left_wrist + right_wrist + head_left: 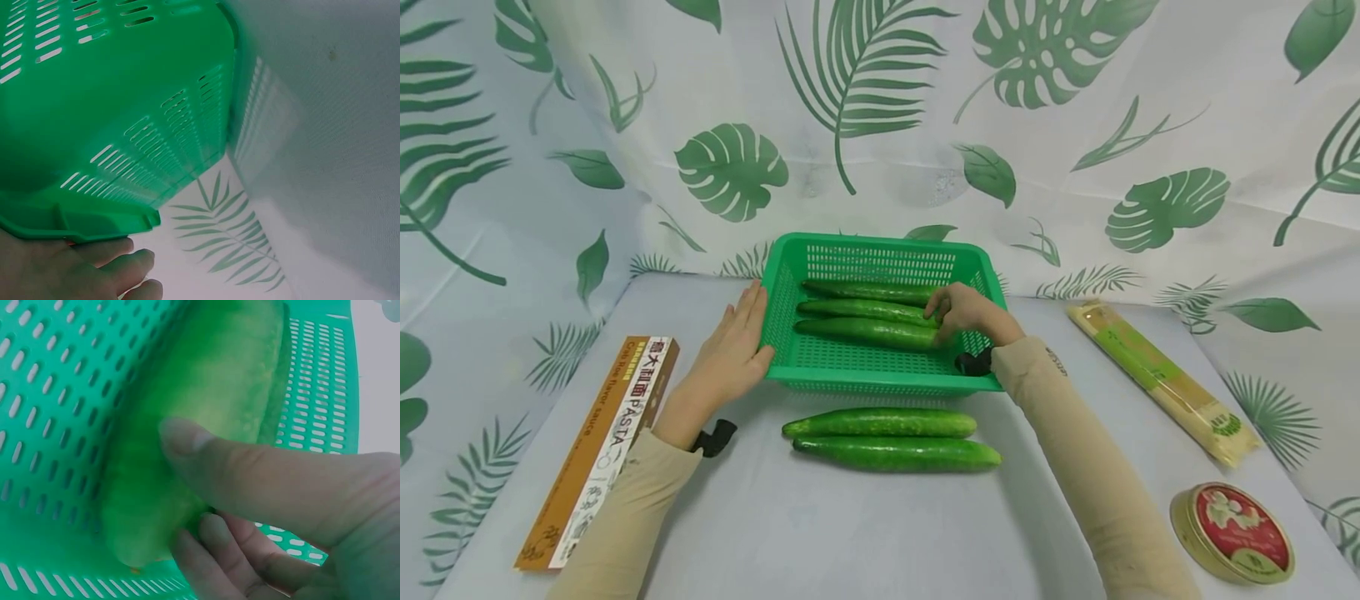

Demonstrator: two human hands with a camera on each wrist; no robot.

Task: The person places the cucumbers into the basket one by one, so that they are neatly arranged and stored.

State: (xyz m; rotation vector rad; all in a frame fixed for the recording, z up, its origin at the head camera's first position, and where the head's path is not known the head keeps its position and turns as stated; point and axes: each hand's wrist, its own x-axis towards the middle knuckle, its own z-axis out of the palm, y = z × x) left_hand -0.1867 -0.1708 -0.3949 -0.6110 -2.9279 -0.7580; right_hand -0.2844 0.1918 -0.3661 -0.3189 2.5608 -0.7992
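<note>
A green plastic basket (880, 377) holds three cucumbers lying side by side: a rear one (868, 289), a middle one (857, 311) and a front one (857, 332). Inside its right part, my right hand (973, 312) pinches the end of the front cucumber; thumb (187, 440) and curled fingers are on that cucumber (206, 381) in the right wrist view. With fingers straight, my left hand (730, 354) rests against the basket's left side, just under the rim (94, 234) in the left wrist view. Two more cucumbers, one (880, 422) behind the other (895, 454), lie on the table before the basket.
An orange and white pasta box (598, 450) lies at the left, partly behind my left sleeve. On the right are a long noodle packet (1165, 379) and a round red and gold tin (1232, 533). A leaf-patterned cloth (880, 167) rises behind the basket.
</note>
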